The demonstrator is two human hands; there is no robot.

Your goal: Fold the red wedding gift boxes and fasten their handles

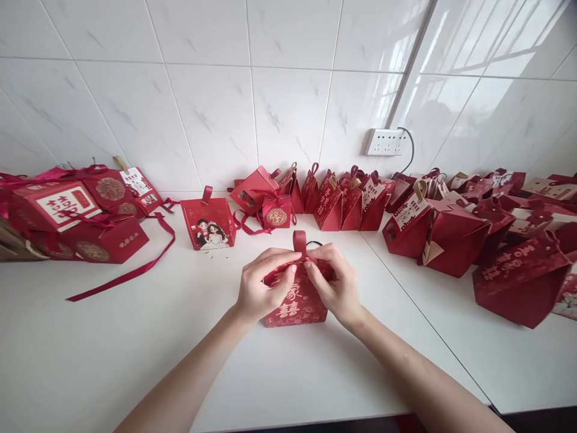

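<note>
A red gift box (297,316) with pale Chinese characters stands upright on the white table in front of me. From its top rises a dark red loop handle (299,239). My left hand (264,282) is closed on the left part of the box's upper edge, thumb in front. On the other side, my right hand (339,282) pinches the same edge, its fingertips close to the left ones just below the loop. What lies between the fingertips is too small to make out, and my hands cover both upper corners.
Behind the box stands a red box with a cartoon couple (208,225). Several peaked gift boxes (331,207) line the tiled wall, and more red boxes (455,234) crowd the right. Ribboned boxes (112,237) are piled left, a loose ribbon (135,273) trailing. A power strip (385,142) is on the wall.
</note>
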